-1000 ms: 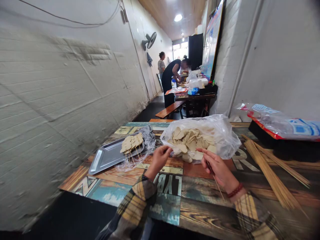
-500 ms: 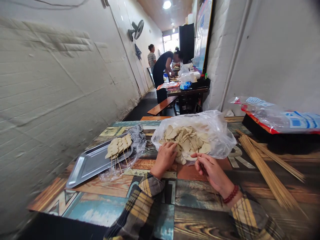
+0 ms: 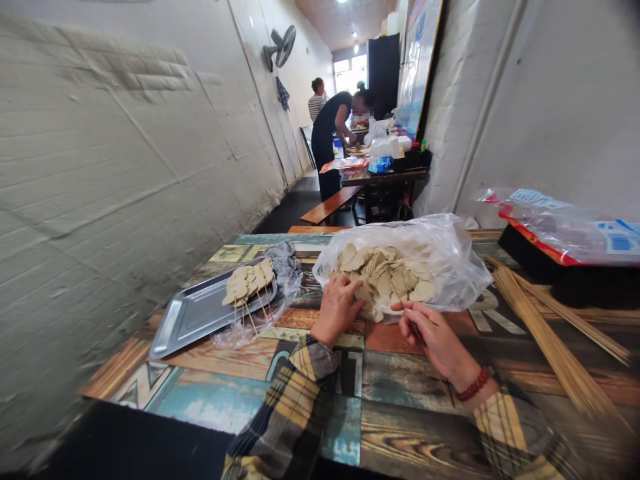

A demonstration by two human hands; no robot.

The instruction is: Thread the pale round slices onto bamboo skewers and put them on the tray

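Pale, thin round food slices (image 3: pixel 385 273) lie heaped in an opened clear plastic bag (image 3: pixel 460 273) on the table. At the near left edge of the pile, my left hand (image 3: pixel 336 308) touches the slices, its thumb and fingertips slightly apart. My right hand (image 3: pixel 434 337) pinches a thin wooden skewer (image 3: pixel 445 387), whose upper end points at the slices and whose lower end passes under the palm. To the left, a metal tray (image 3: pixel 195 323) bears several skewers threaded with the same slices (image 3: pixel 249 280).
Loose wooden skewers (image 3: pixel 550 340) lie in a bundle at the right. Behind them, a clear package with red edging (image 3: pixel 565 227) rests on a black box. Crumpled plastic wrap (image 3: pixel 285 263) sits by the tray. Farther back, a person in dark clothes (image 3: pixel 330 137) bends over another table (image 3: pixel 385 179).
My view has shifted slightly, so the whole scene sits farther right. The left thumb now shows apart from the fingers. My right hand keeps its pinch on the skewer.
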